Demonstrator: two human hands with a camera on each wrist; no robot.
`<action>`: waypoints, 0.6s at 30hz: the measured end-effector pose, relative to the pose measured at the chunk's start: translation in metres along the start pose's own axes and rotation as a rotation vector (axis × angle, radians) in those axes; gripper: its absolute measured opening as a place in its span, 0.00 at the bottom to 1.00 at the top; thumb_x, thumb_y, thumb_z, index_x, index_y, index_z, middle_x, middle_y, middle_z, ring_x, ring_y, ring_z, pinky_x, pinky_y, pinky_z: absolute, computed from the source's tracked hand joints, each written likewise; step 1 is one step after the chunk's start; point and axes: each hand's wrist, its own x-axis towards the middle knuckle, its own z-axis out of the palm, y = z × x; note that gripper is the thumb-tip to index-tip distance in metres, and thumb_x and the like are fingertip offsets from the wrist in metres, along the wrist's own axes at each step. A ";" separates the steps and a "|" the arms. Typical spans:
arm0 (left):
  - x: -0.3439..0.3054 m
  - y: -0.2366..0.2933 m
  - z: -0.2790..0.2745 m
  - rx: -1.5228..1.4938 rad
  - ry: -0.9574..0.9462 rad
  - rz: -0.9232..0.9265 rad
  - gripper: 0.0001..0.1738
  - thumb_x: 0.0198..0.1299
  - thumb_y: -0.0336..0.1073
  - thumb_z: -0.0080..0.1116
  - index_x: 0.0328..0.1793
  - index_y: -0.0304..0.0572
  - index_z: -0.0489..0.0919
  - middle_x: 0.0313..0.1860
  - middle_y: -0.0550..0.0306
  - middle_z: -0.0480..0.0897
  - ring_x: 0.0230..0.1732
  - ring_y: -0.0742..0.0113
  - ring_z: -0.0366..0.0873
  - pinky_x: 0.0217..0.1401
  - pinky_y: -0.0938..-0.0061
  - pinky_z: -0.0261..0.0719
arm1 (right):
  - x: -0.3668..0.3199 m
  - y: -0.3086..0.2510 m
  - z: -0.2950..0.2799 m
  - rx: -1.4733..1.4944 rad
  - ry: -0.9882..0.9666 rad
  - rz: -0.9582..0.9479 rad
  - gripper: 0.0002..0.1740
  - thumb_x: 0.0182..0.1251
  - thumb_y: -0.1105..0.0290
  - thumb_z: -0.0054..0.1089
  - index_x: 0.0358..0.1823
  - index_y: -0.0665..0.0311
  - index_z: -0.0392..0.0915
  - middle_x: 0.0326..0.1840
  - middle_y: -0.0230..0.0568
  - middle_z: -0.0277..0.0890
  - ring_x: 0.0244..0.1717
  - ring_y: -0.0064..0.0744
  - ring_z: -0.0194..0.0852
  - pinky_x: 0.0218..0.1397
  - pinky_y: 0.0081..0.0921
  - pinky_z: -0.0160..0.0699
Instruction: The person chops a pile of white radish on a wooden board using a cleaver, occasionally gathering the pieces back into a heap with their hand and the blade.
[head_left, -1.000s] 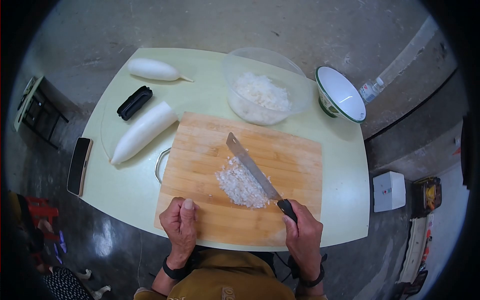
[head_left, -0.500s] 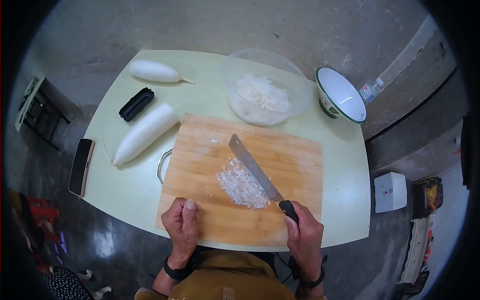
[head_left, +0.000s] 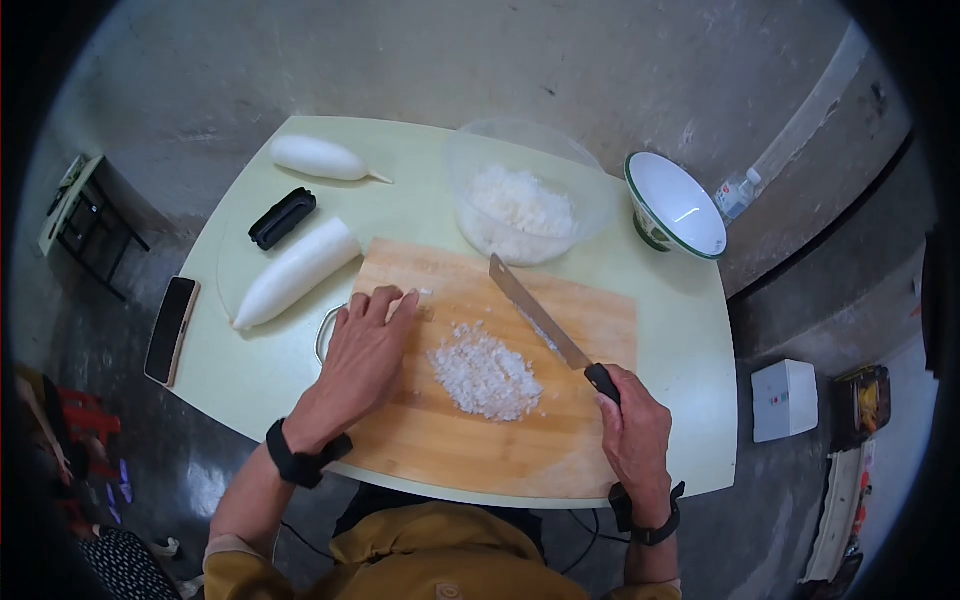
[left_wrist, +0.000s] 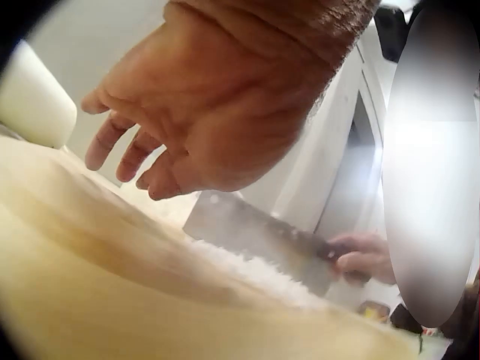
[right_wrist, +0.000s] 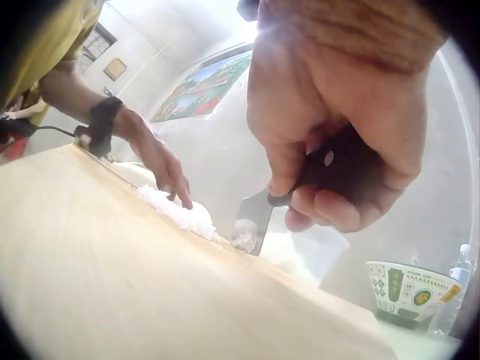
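Note:
My right hand [head_left: 637, 425] grips a kitchen knife [head_left: 540, 318] by its black handle, the blade slanting up and left over the wooden cutting board [head_left: 450, 465]. Left of the blade lies a heap of finely chopped white bits [head_left: 485, 372]. My left hand [head_left: 365, 350] hangs palm down over the board's left side, fingers loosely bent. Its fingertips are close to a small white piece [head_left: 426, 292]. Nothing shows in the left palm [left_wrist: 225, 112] in the left wrist view. In the right wrist view, white bits cling to the knife blade [right_wrist: 255, 221].
Behind the board stands a clear plastic bowl [head_left: 540, 150] of shredded white radish. A green-rimmed bowl [head_left: 685, 205] and a bottle [head_left: 738, 193] are at right. A cut white radish [head_left: 300, 275], whole radish [head_left: 320, 158], black case [head_left: 283, 218] and phone [head_left: 172, 330] occupy the left.
My left hand has uncurled from a loose fist at the board's front edge and reached forward. The knife has moved right, away from the chopped heap.

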 end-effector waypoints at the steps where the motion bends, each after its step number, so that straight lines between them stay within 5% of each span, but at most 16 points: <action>1: 0.008 -0.002 0.005 0.072 -0.044 -0.005 0.34 0.49 0.18 0.51 0.68 0.37 0.69 0.63 0.44 0.70 0.61 0.43 0.67 0.59 0.51 0.70 | 0.000 0.000 0.000 0.002 0.006 -0.006 0.17 0.63 0.76 0.60 0.54 0.62 0.76 0.39 0.46 0.78 0.36 0.49 0.79 0.37 0.36 0.77; 7: 0.026 -0.014 0.034 0.191 -0.083 0.012 0.34 0.49 0.20 0.54 0.68 0.40 0.69 0.70 0.46 0.67 0.69 0.43 0.62 0.61 0.41 0.67 | -0.007 -0.010 -0.010 -0.012 -0.232 -0.018 0.20 0.61 0.76 0.62 0.55 0.59 0.75 0.40 0.44 0.78 0.37 0.49 0.80 0.38 0.37 0.78; 14: -0.008 0.024 0.014 -0.012 -0.256 0.035 0.35 0.51 0.22 0.56 0.69 0.46 0.71 0.70 0.50 0.67 0.70 0.44 0.60 0.64 0.41 0.63 | -0.017 -0.005 -0.016 0.065 -0.100 0.017 0.19 0.60 0.78 0.62 0.54 0.63 0.77 0.42 0.47 0.80 0.40 0.48 0.81 0.40 0.35 0.79; 18: -0.028 0.039 0.009 -0.179 -0.149 -0.023 0.32 0.49 0.19 0.57 0.65 0.43 0.75 0.60 0.49 0.75 0.62 0.47 0.66 0.61 0.43 0.63 | -0.023 -0.011 -0.015 0.101 -0.092 0.031 0.19 0.60 0.78 0.62 0.54 0.65 0.77 0.41 0.49 0.80 0.38 0.50 0.81 0.40 0.34 0.79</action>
